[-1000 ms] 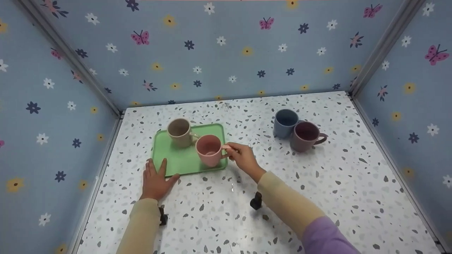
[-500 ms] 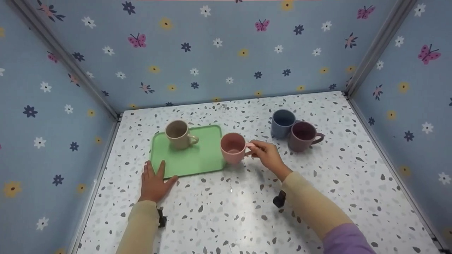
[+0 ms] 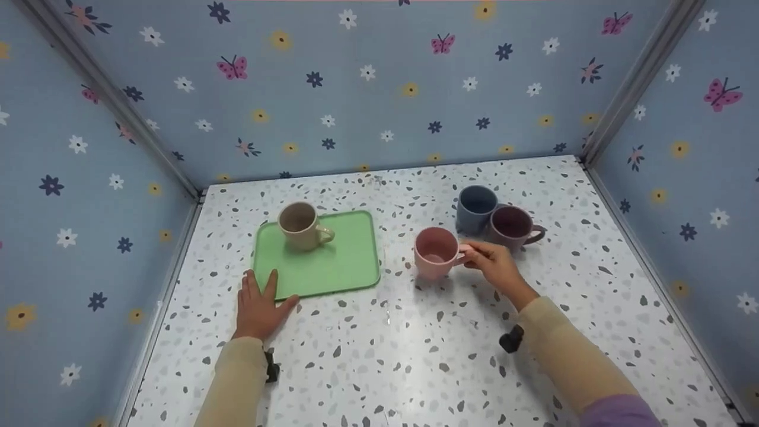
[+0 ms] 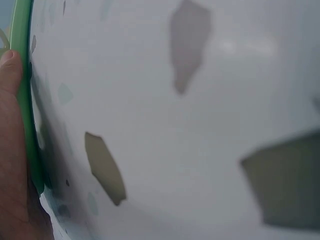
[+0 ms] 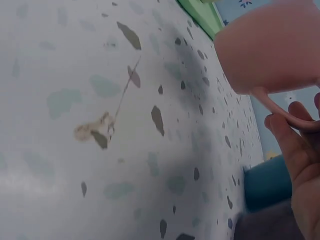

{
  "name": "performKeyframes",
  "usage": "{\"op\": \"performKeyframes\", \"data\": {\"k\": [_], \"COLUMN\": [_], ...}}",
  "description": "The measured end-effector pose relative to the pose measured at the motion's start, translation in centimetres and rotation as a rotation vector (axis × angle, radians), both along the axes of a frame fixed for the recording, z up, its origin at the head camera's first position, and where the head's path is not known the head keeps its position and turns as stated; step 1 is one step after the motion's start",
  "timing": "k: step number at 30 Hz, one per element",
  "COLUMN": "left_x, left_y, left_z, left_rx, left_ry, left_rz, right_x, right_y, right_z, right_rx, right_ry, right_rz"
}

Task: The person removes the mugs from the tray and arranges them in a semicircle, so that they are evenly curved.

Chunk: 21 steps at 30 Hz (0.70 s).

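Note:
A pink mug (image 3: pixel 435 264) stands out to the right of the green tray (image 3: pixel 347 264). My right hand (image 3: pixel 497 270) pinches the handle between thumb and fingers. In the right wrist view the mug (image 5: pixel 272 52) appears raised off the table, its handle partly covered by the fingers. My left hand (image 3: pixel 258 309) rests with straight, spread fingers at the tray's front left corner. In the left wrist view the thumb (image 4: pixel 10 72) lies along the tray's green rim (image 4: pixel 22 100). A beige mug (image 3: pixel 301 231) sits upright at the tray's back left, handle towards the right.
Right of the pink mug, a blue mug (image 3: pixel 475 213) and a maroon mug (image 3: pixel 510 228) stand close together on the speckled white table (image 3: pixel 379 350). My right hand partly overlaps the maroon one. Flower-patterned walls (image 3: pixel 356 89) enclose the table at the back and both sides.
My right hand has carried the pink mug rightward from over the tray's right side to beyond its edge, nearer the blue and maroon mugs. My left hand has stayed at the tray corner.

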State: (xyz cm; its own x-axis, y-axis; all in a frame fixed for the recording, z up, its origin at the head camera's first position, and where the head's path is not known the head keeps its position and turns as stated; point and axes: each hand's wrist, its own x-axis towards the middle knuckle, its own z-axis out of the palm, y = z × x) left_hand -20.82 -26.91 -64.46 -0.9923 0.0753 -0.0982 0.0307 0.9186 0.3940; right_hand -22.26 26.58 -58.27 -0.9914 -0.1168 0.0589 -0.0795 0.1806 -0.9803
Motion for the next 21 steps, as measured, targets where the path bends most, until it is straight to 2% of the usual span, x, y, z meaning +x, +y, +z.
{"op": "performKeyframes", "data": {"k": [3, 7, 10, 13, 21], "left_x": [0.1, 0.2, 0.4, 0.5, 0.5], "left_y": [0.1, 0.3, 0.5, 0.6, 0.5], "left_z": [0.0, 0.1, 0.2, 0.5, 0.7], "left_rx": [-0.005, 0.004, 0.013, 0.018, 0.046], "left_ry": [-0.004, -0.013, -0.015, -0.009, 0.026], "left_rz": [0.007, 0.014, 0.016, 0.019, 0.016], "right_x": [0.3, 1.3, 1.8, 2.0, 2.9], "right_y": [1.5, 3.1, 4.7, 6.6, 9.9], "right_z": [0.0, 1.0, 0.6, -0.7, -1.2], "right_rx": [0.010, 0.039, 0.062, 0.076, 0.088], "right_ry": [0.003, -0.013, -0.016, -0.004, 0.009], "right_rz": [0.014, 0.024, 0.011, -0.014, -0.056]}}
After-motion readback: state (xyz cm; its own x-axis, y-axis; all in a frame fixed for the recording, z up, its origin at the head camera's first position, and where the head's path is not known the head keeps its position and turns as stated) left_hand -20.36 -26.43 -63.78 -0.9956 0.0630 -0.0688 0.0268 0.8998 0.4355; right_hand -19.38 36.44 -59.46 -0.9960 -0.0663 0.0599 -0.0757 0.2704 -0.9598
